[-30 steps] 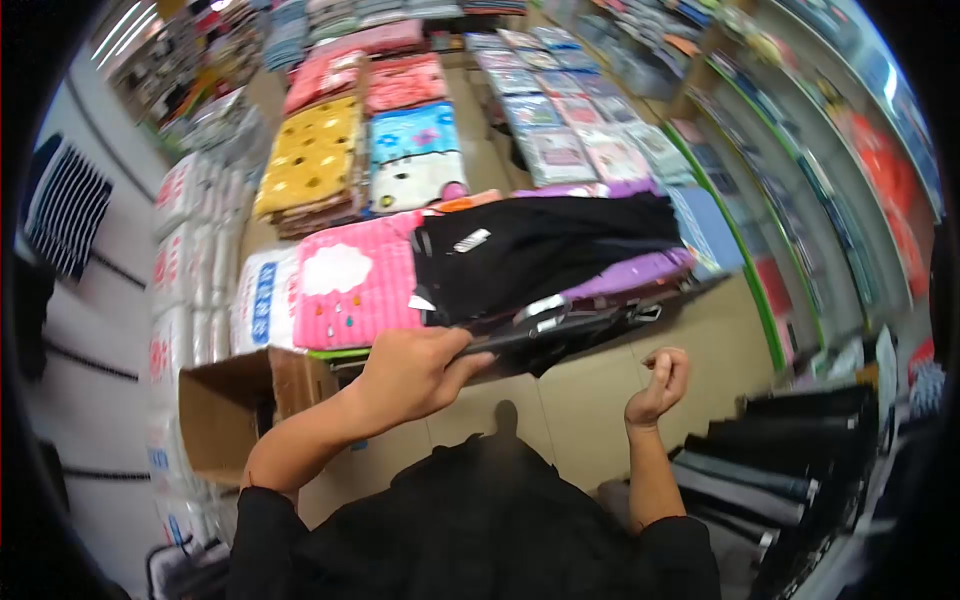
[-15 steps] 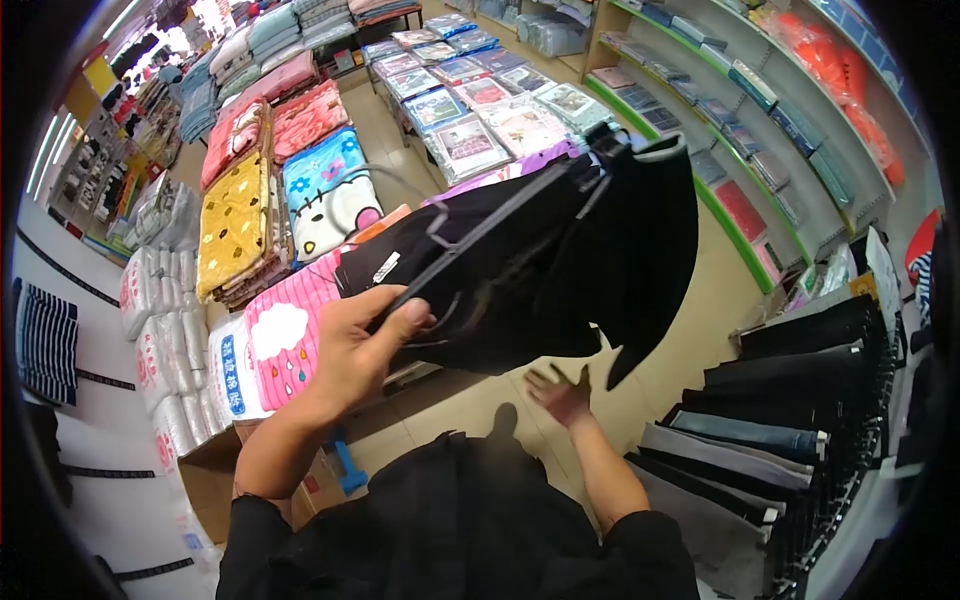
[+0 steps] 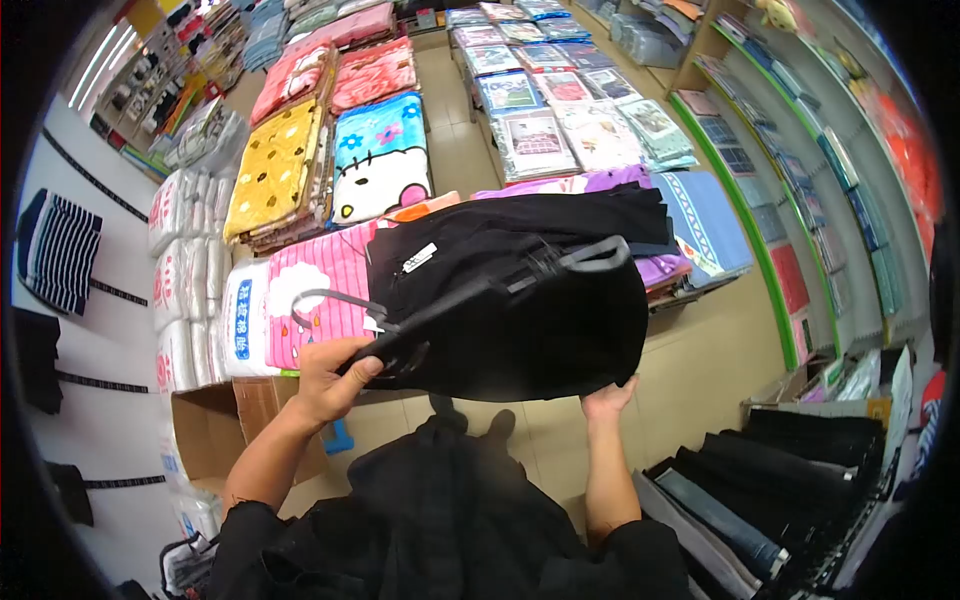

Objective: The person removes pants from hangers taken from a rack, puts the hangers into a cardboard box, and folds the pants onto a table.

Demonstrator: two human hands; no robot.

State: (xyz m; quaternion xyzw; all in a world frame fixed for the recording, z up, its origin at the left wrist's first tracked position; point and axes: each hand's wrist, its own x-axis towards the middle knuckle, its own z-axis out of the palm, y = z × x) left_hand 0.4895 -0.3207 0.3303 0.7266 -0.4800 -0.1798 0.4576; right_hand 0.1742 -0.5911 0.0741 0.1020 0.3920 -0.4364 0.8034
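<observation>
My left hand (image 3: 335, 382) is closed around one end of a dark clip hanger (image 3: 600, 257), whose hook points away to the left. From the hanger hangs a black garment (image 3: 555, 345) that looks like trousers, spread out sideways in front of me. At its lower right edge, my right hand (image 3: 608, 400) grips the cloth, with some fingers hidden behind it. Beyond it, folded black trousers (image 3: 490, 228) with a white tag (image 3: 420, 257) lie on top of the packaged bedding.
A pink striped pack (image 3: 335, 255), yellow blankets (image 3: 280, 165) and a blue cartoon blanket (image 3: 380, 150) are stacked ahead. An open cardboard box (image 3: 205, 425) stands at lower left. Trousers hang on a rack (image 3: 770, 490) at lower right, below green-edged shelves (image 3: 745, 210).
My right hand has risen from below and taken hold of the garment's edge. The garment has swung lower and flatter, uncovering the folded trousers behind. The view has shifted left.
</observation>
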